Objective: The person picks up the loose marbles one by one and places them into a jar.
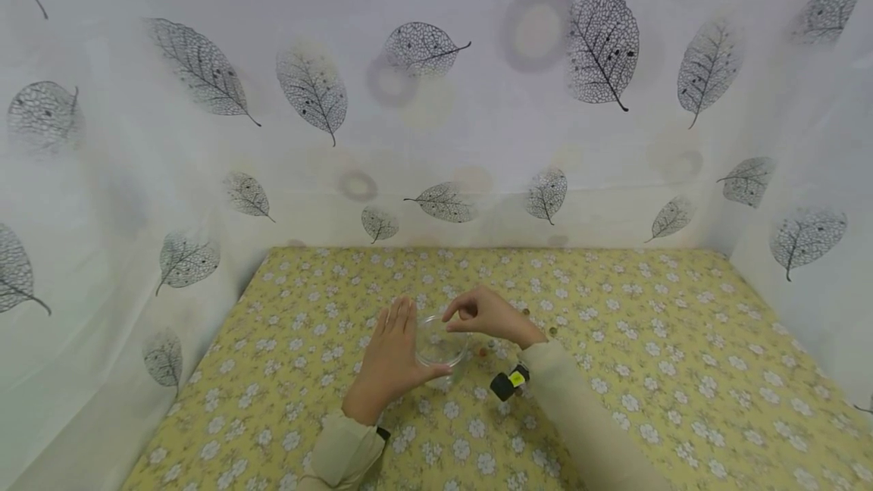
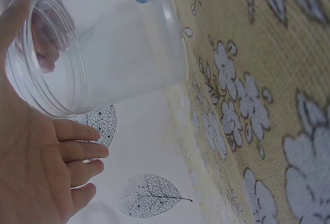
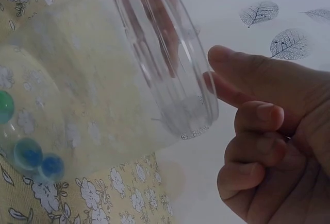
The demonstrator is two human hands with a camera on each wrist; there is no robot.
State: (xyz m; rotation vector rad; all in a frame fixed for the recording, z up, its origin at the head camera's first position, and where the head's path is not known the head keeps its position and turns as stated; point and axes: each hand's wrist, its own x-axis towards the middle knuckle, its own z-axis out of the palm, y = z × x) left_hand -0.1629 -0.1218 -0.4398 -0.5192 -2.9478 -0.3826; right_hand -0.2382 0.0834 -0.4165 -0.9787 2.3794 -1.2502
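A clear jar [image 1: 442, 341] [image 2: 118, 44] [image 3: 98, 80] stands on the cloth. My left hand [image 1: 392, 362] [image 2: 36, 167] rests against the jar's rim on its left side, the fingers straight and the thumb reaching along the near side. Over the rim's right side is my right hand [image 1: 487, 317] [image 3: 268, 147], its thumb and index finger a little apart, the other fingers curled, with nothing visible between them. Low in the jar, in the right wrist view, show a green marble [image 3: 5, 106] and two blue marbles [image 3: 28, 153] [image 3: 52, 167].
Several small round pieces lie on the flowered yellow tablecloth [image 1: 655, 370] right of the jar, one brownish piece [image 1: 553, 330] among them. A black device [image 1: 503, 386] with a yellow mark is by the right wrist. Pale leaf-print curtains [image 1: 436, 127] enclose the back and sides.
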